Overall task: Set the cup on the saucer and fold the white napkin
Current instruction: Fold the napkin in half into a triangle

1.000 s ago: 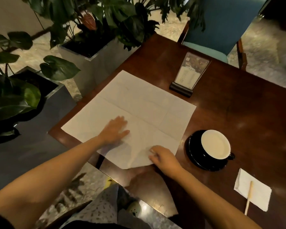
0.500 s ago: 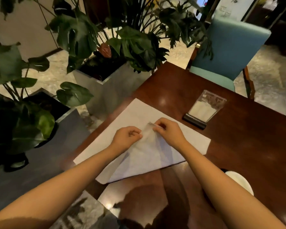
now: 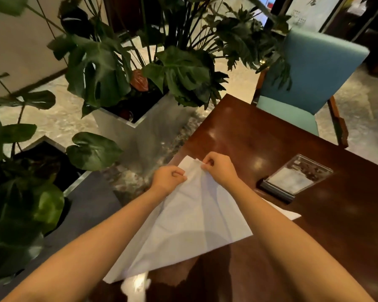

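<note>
Both grips, left hand point(image 3: 168, 178) and right hand point(image 3: 218, 168), pinch napkin point(image 3: 190, 223) corner mid-frame; far corner just beyond, upper-centre on tabletop point(image 3: 249, 136).

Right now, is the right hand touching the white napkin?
Touching. The head view shows the right hand pinching the white napkin at its raised far corner.

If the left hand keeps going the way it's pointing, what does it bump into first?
Probably the far corner of the white napkin, then the table edge. Beyond that the left hand would likely reach the grey planter, though depth is hard to judge.
</note>
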{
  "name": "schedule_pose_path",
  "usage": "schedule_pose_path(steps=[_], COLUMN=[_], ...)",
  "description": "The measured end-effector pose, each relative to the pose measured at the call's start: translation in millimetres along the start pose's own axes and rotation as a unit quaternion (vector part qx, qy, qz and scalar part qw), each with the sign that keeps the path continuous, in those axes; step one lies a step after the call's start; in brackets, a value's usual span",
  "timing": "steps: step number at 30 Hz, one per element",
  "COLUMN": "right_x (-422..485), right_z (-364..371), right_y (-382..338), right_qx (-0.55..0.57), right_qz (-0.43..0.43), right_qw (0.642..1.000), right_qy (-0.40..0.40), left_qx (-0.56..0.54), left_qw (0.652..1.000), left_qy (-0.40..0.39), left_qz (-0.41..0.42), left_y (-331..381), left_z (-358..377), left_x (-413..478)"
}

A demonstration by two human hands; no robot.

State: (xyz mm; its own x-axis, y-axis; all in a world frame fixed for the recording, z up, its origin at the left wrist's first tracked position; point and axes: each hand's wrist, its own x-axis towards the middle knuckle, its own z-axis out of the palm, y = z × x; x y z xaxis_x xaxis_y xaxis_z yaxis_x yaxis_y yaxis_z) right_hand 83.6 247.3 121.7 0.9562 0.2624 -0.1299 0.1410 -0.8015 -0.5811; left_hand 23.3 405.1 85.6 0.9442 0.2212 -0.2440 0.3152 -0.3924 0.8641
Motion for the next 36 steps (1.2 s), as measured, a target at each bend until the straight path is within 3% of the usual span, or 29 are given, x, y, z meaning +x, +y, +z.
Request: schedule_pose_path(steps=[10,15,20,27,36], right_x=[69.7,85.3,95.1,107.7,104.5], right_z=[51.5,75.3,83.1,74.2,57.6], right_y=[18.5,27.2,28.4,25.4,28.2], right_qx=[-0.036,-0.058,-0.062,-0.011,0.022], right_qz=[0.054,0.047,0.039,0.046,0.001], right_qw=[0.997,0.997,0.997,0.991,0.992], right_qy=[-0.043,-0.026,-0.027,-0.124,-0.124], left_qx=[0.049,0.115,0.16,0.153,0.113], left_qw=[0.998,0.993,0.987,0.987,0.993], left_qy=[0.002,0.03,0.005,-0.015,-0.025], left_qz=[-0.026,-0.006,-0.028,-0.045,-0.01], left_y=[-37.0,-42.7,-44.2,-42.6,-37.3], left_z=[12.2,17.5,21.2,15.6,19.8], left_x=[64.3,74.1,87.4,98.9,104.4])
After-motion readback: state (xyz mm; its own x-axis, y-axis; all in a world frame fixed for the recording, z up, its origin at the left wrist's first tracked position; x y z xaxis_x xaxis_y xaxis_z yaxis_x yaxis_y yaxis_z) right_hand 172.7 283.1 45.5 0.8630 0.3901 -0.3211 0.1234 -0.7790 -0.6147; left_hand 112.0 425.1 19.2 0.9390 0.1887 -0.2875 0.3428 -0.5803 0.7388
